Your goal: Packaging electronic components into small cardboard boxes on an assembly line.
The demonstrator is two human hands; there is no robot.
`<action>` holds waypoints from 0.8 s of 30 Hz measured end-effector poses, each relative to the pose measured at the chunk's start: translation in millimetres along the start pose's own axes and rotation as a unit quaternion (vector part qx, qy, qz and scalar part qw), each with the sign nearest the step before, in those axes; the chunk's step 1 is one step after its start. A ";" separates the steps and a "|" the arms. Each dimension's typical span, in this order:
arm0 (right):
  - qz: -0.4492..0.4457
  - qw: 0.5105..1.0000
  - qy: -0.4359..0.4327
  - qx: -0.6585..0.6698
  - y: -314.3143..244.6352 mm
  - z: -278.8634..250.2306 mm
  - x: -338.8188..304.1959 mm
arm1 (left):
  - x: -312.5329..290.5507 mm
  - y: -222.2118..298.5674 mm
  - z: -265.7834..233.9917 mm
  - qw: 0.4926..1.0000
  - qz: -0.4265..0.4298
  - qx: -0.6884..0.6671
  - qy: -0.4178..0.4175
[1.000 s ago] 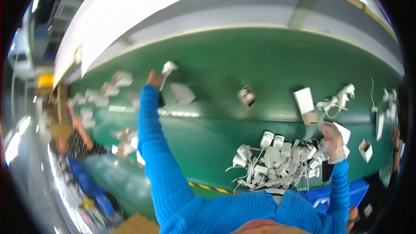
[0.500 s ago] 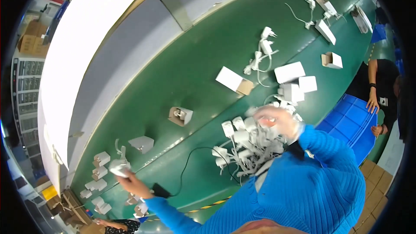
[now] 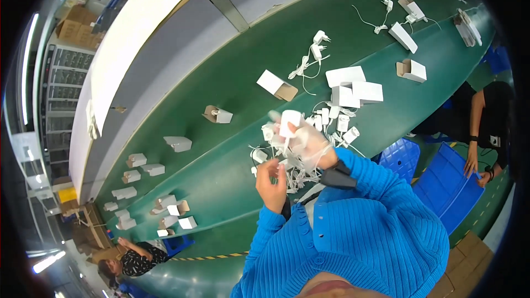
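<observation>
My right hand [image 3: 313, 146] is closed on a white plug-in power adapter [image 3: 290, 122], lifted over a heap of similar white adapters and cables [image 3: 301, 177]. This hand is slightly smeared by motion. Just left of it, my left hand [image 3: 271, 186] is raised with its fingers bent and the thumb apart. I see nothing held in it; it is close to the heap's left edge. White cartons [image 3: 345, 97] stand behind the heap. An open white box [image 3: 277, 85] lies beyond, near two loose adapters with a cable [image 3: 316, 51].
Small white boxes stand along the green conveyor belt [image 3: 221, 154] to the left, including an open one [image 3: 217, 114]. At the right, another person's hands [image 3: 471, 166] rest by a blue crate [image 3: 448, 187]. A further person [image 3: 141, 256] sits at the lower left.
My left hand has come back from the far left, where it was at a blurred white item, and seems to have let go. My right hand has lifted an adapter from the heap. The view has shifted.
</observation>
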State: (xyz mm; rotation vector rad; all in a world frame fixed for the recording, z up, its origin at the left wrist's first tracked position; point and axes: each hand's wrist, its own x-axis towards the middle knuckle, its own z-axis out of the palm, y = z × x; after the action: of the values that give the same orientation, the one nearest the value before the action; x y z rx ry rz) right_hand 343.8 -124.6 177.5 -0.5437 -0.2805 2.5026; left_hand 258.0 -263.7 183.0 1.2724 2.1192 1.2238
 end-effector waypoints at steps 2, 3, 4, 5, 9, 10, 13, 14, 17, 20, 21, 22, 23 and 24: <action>-0.066 0.997 -0.006 0.043 -9.7 -0.2 -10.1 | 6.2 -4.0 3.8 0.963 -0.169 -0.181 -0.106; -0.099 0.993 -0.008 0.064 -11.1 -0.9 -13.6 | 16.3 -6.0 7.0 0.852 -0.322 -0.355 -0.210; -0.097 0.993 -0.012 0.066 -9.2 -4.6 -17.6 | 28.4 -1.6 11.8 0.675 -0.448 -0.505 -0.300; -0.086 0.993 -0.043 0.062 -2.9 -10.3 -21.2 | 39.8 7.6 20.5 0.677 -0.447 -0.505 -0.296; -0.054 0.993 -0.106 0.024 6.7 -22.8 -32.9 | 81.5 -45.7 37.2 0.519 -0.366 -0.766 -0.099; -0.057 0.994 -0.095 -0.008 3.2 -27.9 -35.2 | 85.1 -76.9 36.6 0.425 -0.229 -0.854 -0.193; -0.055 0.995 -0.070 -0.038 -15.2 -49.2 -38.5 | 101.2 -41.5 38.9 0.420 -0.309 -0.835 -0.177; -0.046 0.996 -0.063 -0.036 -19.3 -53.1 -39.3 | 101.9 -33.5 36.6 0.417 -0.348 -0.823 -0.169; -0.012 0.994 -0.075 -0.078 -20.2 -57.1 -45.2 | 93.8 -29.0 36.0 0.469 -0.344 -0.793 -0.182; 0.029 0.980 -0.111 -0.162 -12.5 -55.9 -54.8 | 87.8 -35.1 37.6 0.546 -0.300 -0.762 -0.178; -0.009 0.964 -0.114 -0.239 -9.2 -51.2 -58.3 | 86.1 -38.0 37.0 0.594 -0.257 -0.743 -0.168; -0.048 0.941 -0.116 -0.315 -5.8 -46.0 -61.1 | 83.6 -40.7 36.8 0.640 -0.213 -0.721 -0.158; -0.091 0.911 -0.112 -0.387 -4.6 -44.1 -62.7 | 83.4 -24.8 38.8 0.639 -0.215 -0.721 -0.160; -0.092 0.911 -0.108 -0.387 -2.2 -44.2 -61.2 | 81.5 -8.3 42.6 0.712 -0.204 -0.658 -0.133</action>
State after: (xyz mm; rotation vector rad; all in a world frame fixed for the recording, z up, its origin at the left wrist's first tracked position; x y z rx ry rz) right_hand 410.8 -153.6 158.2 -0.4949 -1.3741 2.1949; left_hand 240.6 -175.6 161.4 0.2332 0.7293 1.6248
